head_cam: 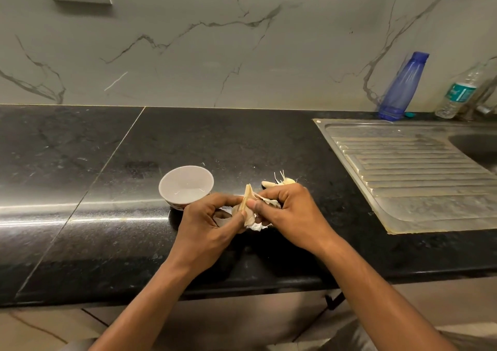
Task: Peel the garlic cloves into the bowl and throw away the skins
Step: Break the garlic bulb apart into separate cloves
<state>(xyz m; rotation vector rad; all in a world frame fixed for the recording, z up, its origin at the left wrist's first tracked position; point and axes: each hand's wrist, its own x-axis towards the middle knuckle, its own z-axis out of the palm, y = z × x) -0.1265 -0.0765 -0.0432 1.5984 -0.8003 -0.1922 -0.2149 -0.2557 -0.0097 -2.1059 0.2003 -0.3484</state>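
Step in hand: peeling, judged to be at an early stage.

1. Both hands meet above the worktop (pixel 107 229). The left hand (pixel 212 224) has its fingers (pixel 223 198) curled round the garlic piece (pixel 248 212), which sits between the two sets of fingertips.
2. The right hand (pixel 290 211) pinches the same piece from the opposite side, thumb against forefinger. A flap of dry skin (pixel 248 192) stands up just above the pinch.
3. Torn skin scraps (pixel 255 226) lie directly below the fingers; whether they rest on the worktop or hang from the piece cannot be told.
4. Loose cloves (pixel 279 182) lie just beyond the right fingers, with root threads showing.
5. The bowl (pixel 185 186) stands just beyond the left fingers, upright. No clove is visible inside it.

Next move, as a judgement: draw the skin flap away from the clove while the left fingers hold firm, then carry the bare clove the short way past the left fingertips into the bowl. Keep skin out of the bowl. No bin is in view, so the skins must be gathered first.
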